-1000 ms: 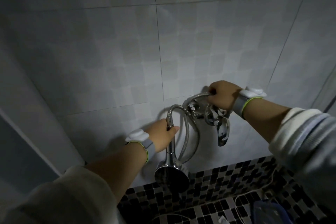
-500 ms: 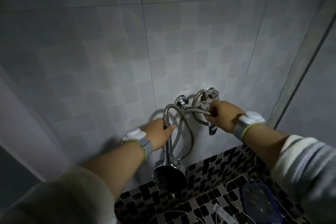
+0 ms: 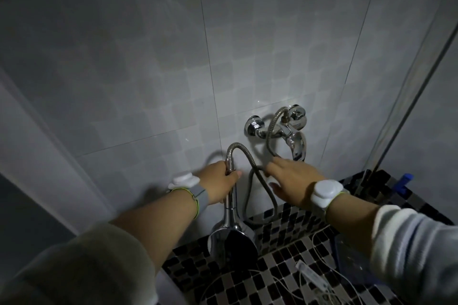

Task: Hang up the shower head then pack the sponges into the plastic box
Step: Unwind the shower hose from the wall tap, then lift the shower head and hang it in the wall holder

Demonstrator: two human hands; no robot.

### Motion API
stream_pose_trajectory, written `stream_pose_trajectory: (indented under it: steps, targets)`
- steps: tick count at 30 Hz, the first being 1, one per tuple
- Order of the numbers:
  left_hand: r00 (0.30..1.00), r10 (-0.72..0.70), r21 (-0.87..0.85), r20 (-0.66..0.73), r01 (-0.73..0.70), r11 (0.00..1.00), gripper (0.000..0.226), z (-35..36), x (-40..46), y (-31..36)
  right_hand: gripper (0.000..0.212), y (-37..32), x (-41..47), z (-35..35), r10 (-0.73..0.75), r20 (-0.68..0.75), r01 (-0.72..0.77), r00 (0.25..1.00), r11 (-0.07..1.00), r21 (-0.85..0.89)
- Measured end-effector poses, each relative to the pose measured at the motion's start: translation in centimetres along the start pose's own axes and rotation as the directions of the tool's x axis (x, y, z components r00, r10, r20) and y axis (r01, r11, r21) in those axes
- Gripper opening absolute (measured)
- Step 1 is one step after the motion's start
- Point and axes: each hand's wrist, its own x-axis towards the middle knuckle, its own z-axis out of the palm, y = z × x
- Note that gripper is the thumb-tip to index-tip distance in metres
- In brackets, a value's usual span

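Note:
The chrome shower head [image 3: 233, 235] hangs face down, and my left hand [image 3: 220, 187] grips its handle just below the hose joint. Its metal hose [image 3: 247, 158] loops up and over to the wall tap [image 3: 290, 131]. My right hand [image 3: 293, 181] is flat with its fingers spread, and the fingertips touch the hose loop below the tap. A clear blue plastic box [image 3: 352, 262] shows at the lower right, partly hidden by my right sleeve. No sponges are visible.
Pale tiled wall fills the view. Below runs a black-and-white mosaic ledge [image 3: 285, 228] with a white tube [image 3: 312, 277] and thin white cords on it. A glass partition edge [image 3: 409, 111] rises on the right, with a blue object [image 3: 405, 182] near its base.
My right hand let go of the hose at the tap, opened and dropped below it. The view tilted down. My left hand kept hold of the shower head.

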Motion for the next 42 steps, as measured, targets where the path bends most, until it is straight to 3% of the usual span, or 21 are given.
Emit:
stream_pose_trajectory:
  steps: [6, 11, 15, 22, 25, 34, 37, 38, 42]
  targets:
    - [0.996, -0.074, -0.054, 0.050, 0.077, 0.996, 0.042, 0.8, 0.5, 0.5, 0.041, -3.9, 0.6, 3.1, -0.361, -0.108, 0.353, 0.926, 0.932, -0.084]
    - [0.989, -0.132, -0.015, 0.070, 0.133, 0.991, 0.047, 2.2, 2.0, 0.9, 0.038, -4.5, 0.8, 5.4, -0.413, -0.243, 0.413, 0.878, 0.909, -0.053]
    - [0.970, -0.225, -0.082, 0.087, 0.232, 0.969, 0.051, 3.8, 3.5, 0.7, 0.034, -4.1, 0.3, 6.7, -0.319, -0.297, 0.347, 0.900, 0.937, 0.045]
    - [0.941, -0.282, -0.138, 0.187, 0.310, 0.941, 0.065, 6.6, 5.5, 1.7, 0.044, -1.8, -1.6, 8.6, -0.200, -0.126, 0.228, 0.972, 0.937, 0.266]
    - [0.926, -0.316, -0.149, 0.206, 0.348, 0.925, 0.055, 7.8, 6.5, 2.0, 0.049, -0.9, -2.3, 8.9, -0.169, -0.097, 0.192, 0.981, 0.920, 0.341]
    - [0.780, -0.461, -0.159, 0.423, 0.564, 0.810, 0.048, 10.9, 8.7, 3.9, 0.042, 3.3, -4.0, 11.8, 0.028, 0.030, -0.039, 0.999, 0.852, 0.523]
    - [0.762, -0.456, -0.146, 0.460, 0.571, 0.808, 0.041, 11.1, 8.7, 5.0, 0.023, 4.2, -4.6, 11.0, 0.108, 0.116, -0.157, 0.987, 0.764, 0.626]
    - [0.755, -0.455, -0.146, 0.471, 0.576, 0.804, 0.038, 11.3, 8.8, 5.4, 0.021, 4.5, -4.7, 10.9, 0.161, 0.165, -0.231, 0.973, 0.683, 0.693]
    - [0.802, -0.471, -0.104, 0.367, 0.538, 0.836, 0.035, 11.9, 9.8, 5.9, 0.009, 6.2, -5.3, 14.1, 0.225, 0.251, -0.336, 0.941, 0.547, 0.767]
